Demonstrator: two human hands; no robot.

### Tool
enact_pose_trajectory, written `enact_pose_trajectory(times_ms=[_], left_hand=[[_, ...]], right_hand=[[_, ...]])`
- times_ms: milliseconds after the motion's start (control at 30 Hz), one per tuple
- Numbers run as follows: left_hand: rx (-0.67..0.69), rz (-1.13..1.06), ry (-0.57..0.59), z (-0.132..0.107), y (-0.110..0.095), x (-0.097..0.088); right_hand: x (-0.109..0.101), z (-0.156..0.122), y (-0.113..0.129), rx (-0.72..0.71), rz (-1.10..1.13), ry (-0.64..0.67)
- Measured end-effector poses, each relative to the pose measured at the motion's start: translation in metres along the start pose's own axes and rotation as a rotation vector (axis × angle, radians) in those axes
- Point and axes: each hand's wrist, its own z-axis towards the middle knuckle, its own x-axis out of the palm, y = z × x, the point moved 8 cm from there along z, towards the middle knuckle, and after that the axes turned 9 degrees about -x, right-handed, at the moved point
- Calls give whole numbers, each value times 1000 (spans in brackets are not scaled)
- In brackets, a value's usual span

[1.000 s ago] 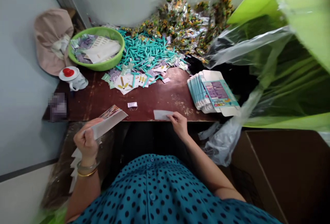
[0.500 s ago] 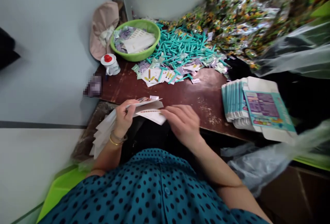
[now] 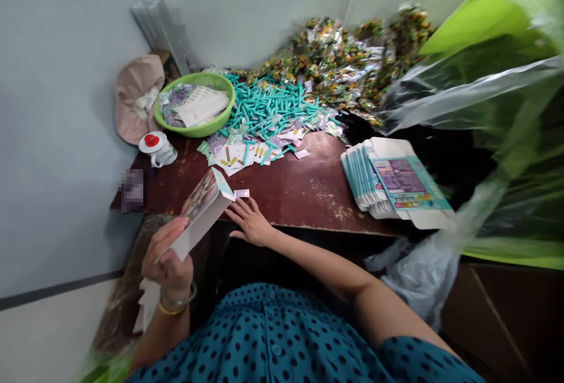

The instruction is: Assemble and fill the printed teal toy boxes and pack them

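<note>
My left hand is closed around the lower end of a small cardboard box, tilted upward, with a printed face and a plain white side. The box's upper end appears closed; its lower end is hidden by my fingers. With fingers spread, my right hand lies at the table's front edge beside the box and holds nothing visible. Its fingertips are close to a small pale sachet; whether they touch it I cannot tell. Printed cards and teal plastic T-shaped tools lie farther back.
A green basin holds sachets and white sheets. Left of it stand a lidded mug and a pinkish cap. Flattened boxes are stacked right. Shiny wrapped packets pile behind; clear plastic hangs at right.
The box has turned upward and moved left in my left hand. My right hand has let go of the white printed card, which is out of sight, and reached to the sachet with fingers spread.
</note>
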Motion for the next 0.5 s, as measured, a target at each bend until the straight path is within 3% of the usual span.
enact_pose_trajectory(times_ms=[33, 100, 167, 233, 333, 433, 500], left_hand=[[114, -13, -34, 2, -14, -3], [269, -9, -101, 4, -32, -7], [287, 41, -57, 6, -30, 0], [292, 84, 5, 5, -13, 12], [331, 140, 189, -8, 30, 53], [346, 265, 419, -32, 73, 110], [296, 350, 501, -46, 92, 140]], right_hand=[[10, 17, -14, -42, 6, 67], [11, 49, -55, -47, 1, 108], [-8, 68, -98, -8, -12, 53], [-31, 66, -127, 17, -16, -40], [-49, 29, -139, 67, 4, -153], [-54, -26, -132, 196, 30, -262], [-66, -64, -128, 249, 25, -313]])
